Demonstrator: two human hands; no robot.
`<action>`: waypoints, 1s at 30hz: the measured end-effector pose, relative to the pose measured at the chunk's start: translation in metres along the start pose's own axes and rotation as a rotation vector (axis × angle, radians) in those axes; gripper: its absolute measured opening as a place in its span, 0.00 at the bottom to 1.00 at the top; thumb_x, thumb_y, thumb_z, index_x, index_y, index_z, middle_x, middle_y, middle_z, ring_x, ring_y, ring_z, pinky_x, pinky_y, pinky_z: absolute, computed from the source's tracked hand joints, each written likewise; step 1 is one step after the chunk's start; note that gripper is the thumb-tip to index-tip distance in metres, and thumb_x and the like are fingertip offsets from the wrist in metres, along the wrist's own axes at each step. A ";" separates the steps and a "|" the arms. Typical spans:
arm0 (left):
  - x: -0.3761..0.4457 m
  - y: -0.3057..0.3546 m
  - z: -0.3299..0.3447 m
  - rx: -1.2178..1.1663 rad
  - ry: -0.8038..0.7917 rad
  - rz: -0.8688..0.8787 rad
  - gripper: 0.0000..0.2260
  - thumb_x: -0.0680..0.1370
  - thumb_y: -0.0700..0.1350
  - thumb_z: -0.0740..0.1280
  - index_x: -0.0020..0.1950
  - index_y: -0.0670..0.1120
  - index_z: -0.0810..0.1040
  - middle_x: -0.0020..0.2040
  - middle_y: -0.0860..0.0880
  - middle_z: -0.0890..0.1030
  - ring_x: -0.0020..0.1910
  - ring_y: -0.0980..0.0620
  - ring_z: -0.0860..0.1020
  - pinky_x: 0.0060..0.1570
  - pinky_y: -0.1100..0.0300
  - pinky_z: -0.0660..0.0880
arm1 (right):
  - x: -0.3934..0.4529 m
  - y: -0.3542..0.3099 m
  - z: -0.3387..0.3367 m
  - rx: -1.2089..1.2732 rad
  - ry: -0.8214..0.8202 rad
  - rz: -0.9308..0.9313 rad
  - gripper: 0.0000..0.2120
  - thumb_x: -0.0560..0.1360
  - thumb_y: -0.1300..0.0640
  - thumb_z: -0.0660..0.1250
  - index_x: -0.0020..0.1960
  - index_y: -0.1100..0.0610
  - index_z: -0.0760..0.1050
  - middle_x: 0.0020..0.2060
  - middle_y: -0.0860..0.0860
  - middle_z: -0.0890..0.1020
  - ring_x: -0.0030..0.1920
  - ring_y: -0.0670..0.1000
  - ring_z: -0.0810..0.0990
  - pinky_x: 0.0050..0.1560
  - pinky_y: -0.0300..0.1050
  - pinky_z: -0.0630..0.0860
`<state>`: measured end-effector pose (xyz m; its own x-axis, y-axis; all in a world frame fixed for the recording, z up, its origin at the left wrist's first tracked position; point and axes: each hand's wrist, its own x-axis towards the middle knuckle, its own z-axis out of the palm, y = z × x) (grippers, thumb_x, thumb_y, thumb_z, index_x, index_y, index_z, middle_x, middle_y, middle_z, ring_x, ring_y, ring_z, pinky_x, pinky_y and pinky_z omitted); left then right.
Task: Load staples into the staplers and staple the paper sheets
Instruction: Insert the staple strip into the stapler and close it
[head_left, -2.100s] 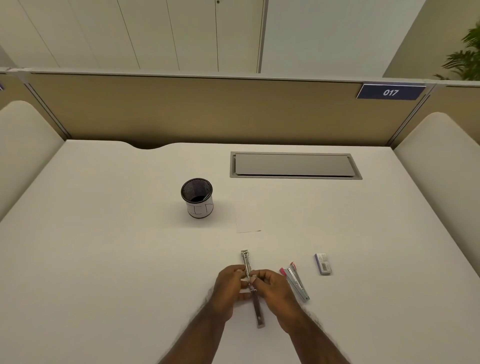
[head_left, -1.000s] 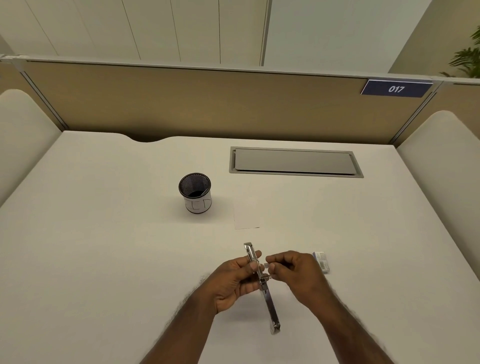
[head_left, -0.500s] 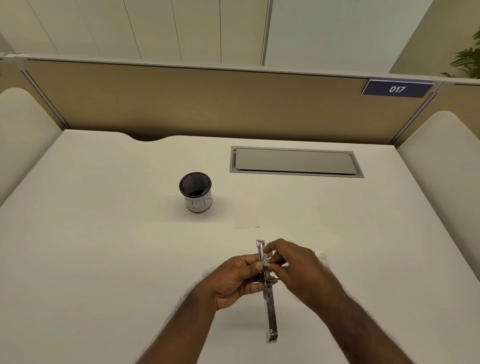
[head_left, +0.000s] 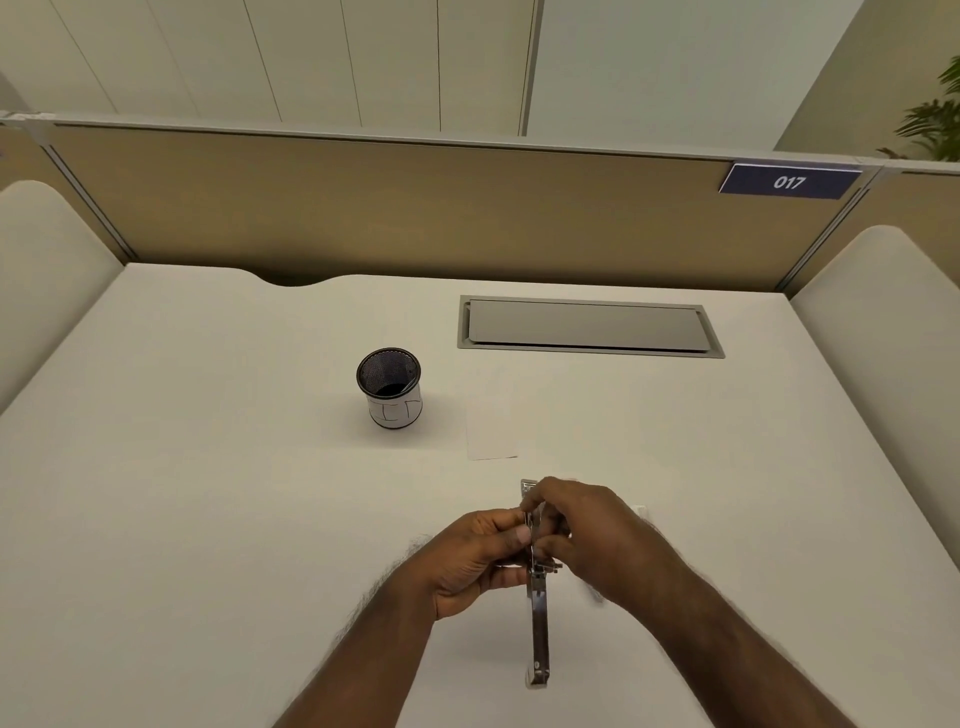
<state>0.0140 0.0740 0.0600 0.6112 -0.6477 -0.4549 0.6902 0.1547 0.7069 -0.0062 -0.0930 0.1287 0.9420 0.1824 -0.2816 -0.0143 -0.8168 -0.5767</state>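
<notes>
A metal stapler (head_left: 538, 631), swung fully open into one long bar, is held above the desk near the front middle. My left hand (head_left: 475, 558) grips it at the hinge from the left. My right hand (head_left: 587, 535) covers the far half of the stapler, fingertips pinched over its channel; whether staples are between them is hidden. A small white paper sheet (head_left: 491, 421) lies flat just beyond the hands. The second stapler and the staple box are behind my right hand and forearm; only a pale corner (head_left: 641, 512) shows.
A black mesh cup (head_left: 389, 387) with a white label stands left of the paper. A grey cable hatch (head_left: 589, 327) is set into the desk (head_left: 182, 493) at the back right. Tan partition walls close off the back and sides.
My right hand went right toward the staple box, then came back and now covers the far half of the open stapler. The stapler has tilted slightly in my left hand.
</notes>
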 end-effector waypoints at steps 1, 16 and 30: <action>0.000 0.000 0.000 -0.011 -0.002 -0.001 0.14 0.77 0.43 0.66 0.61 0.42 0.80 0.48 0.46 0.84 0.50 0.48 0.82 0.48 0.58 0.80 | 0.001 0.002 0.001 0.069 0.025 0.048 0.14 0.70 0.61 0.71 0.49 0.45 0.75 0.39 0.44 0.80 0.39 0.42 0.78 0.43 0.40 0.77; 0.000 -0.002 0.006 -0.017 -0.063 -0.006 0.14 0.78 0.42 0.65 0.63 0.41 0.79 0.53 0.44 0.83 0.51 0.48 0.82 0.47 0.60 0.80 | -0.003 0.001 0.012 0.650 0.240 0.378 0.03 0.72 0.59 0.71 0.44 0.57 0.78 0.32 0.54 0.82 0.29 0.51 0.81 0.35 0.51 0.82; 0.001 0.000 0.007 -0.198 0.036 0.072 0.13 0.75 0.40 0.67 0.59 0.41 0.79 0.47 0.44 0.81 0.43 0.50 0.83 0.41 0.58 0.81 | -0.032 0.020 0.011 0.250 0.281 -0.234 0.07 0.71 0.56 0.74 0.42 0.46 0.78 0.40 0.42 0.79 0.45 0.45 0.80 0.45 0.37 0.79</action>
<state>0.0122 0.0679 0.0635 0.6731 -0.6028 -0.4285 0.7044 0.3458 0.6199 -0.0401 -0.1093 0.1179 0.9836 0.1624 0.0778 0.1618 -0.6074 -0.7778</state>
